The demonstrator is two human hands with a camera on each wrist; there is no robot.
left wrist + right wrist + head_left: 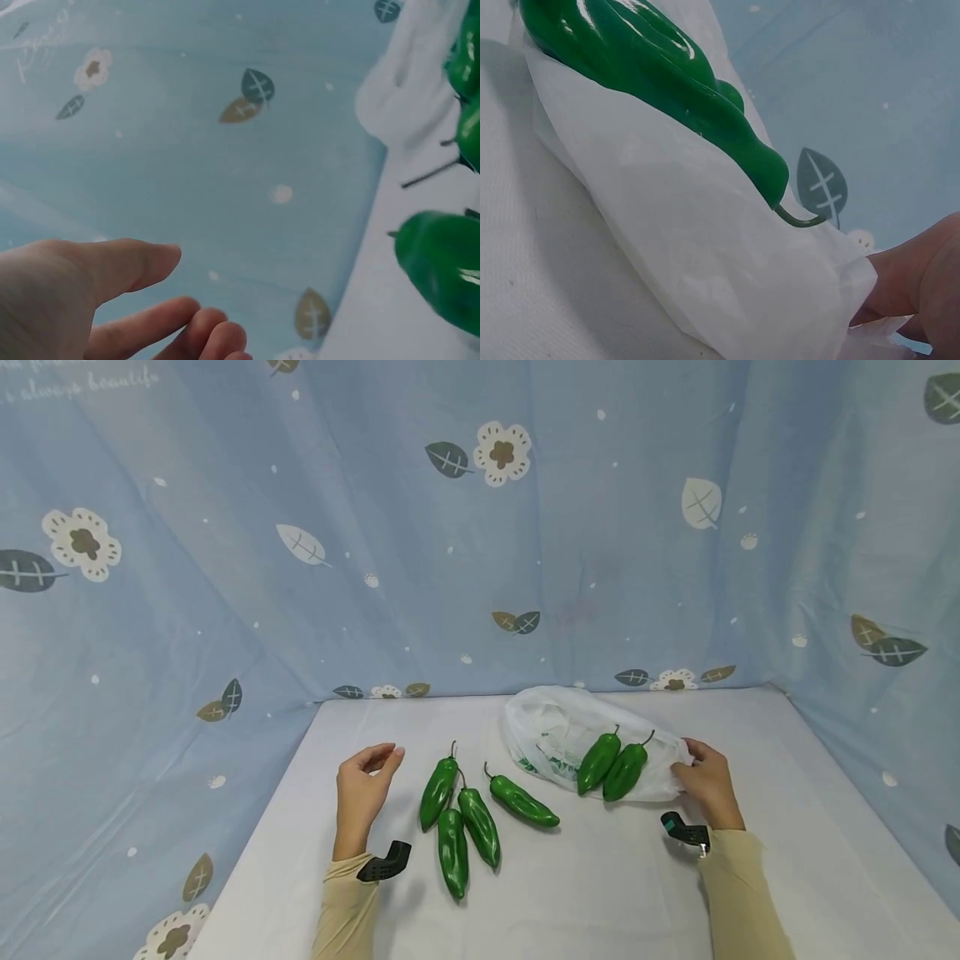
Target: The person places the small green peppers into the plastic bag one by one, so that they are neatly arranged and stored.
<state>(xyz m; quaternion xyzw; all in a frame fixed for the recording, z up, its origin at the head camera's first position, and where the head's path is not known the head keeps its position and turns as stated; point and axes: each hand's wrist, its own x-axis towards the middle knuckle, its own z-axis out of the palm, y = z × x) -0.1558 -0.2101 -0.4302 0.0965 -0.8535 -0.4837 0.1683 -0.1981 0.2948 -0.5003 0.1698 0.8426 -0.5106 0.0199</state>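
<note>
My right hand [708, 781] pinches the right end of a thin white plastic bag [540, 722] with green print. Two glossy green peppers [599, 764] lie side by side on the bag, stems pointing away from me. In the right wrist view, a pepper [667, 90] rests on the plastic [682, 217], and my fingertips are partly hidden behind the bag's edge. My left hand [363, 789] hovers left of a group of green peppers [453, 852], its fingers loosely bent with nothing between thumb and fingers. In the left wrist view, a pepper [442, 262] shows at the right, apart from that hand.
One more pepper [522, 802] lies slanted between the group and the bag. Everything sits on a white-covered table [585, 893]. A blue curtain [405, 552] with leaves and flowers rises behind and at both sides.
</note>
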